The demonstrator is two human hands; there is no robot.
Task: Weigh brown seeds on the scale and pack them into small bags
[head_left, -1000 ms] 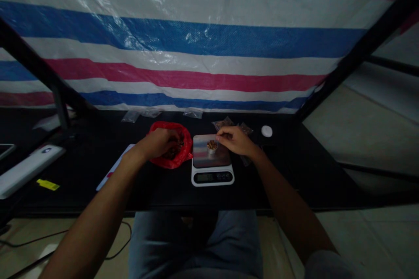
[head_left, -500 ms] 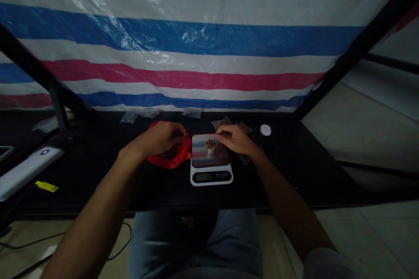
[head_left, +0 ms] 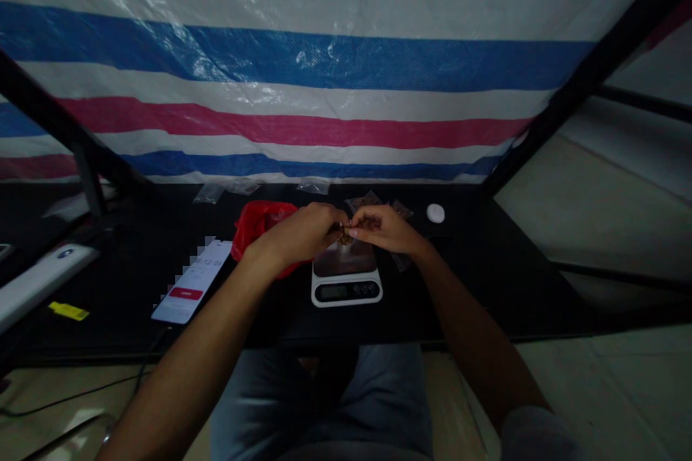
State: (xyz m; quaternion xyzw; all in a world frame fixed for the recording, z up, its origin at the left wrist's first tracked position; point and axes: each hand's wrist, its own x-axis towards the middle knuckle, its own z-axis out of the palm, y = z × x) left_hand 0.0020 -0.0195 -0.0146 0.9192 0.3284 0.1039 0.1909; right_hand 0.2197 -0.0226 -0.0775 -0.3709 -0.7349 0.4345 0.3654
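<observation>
Left hand and right hand, fingers closed, pinching one small brown piece together above one digital scale, one red plastic bag beside scale

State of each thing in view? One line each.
Left hand: raised over the scale, fingers reaching the brown pieces.
Right hand: raised over the scale, fingers at the brown pieces.
Brown pieces: between both hands, above the scale.
Digital scale: on the table, readout unreadable.
Red plastic bag: crumpled, beside the scale.
Phone: face up, screen lit.
</observation>
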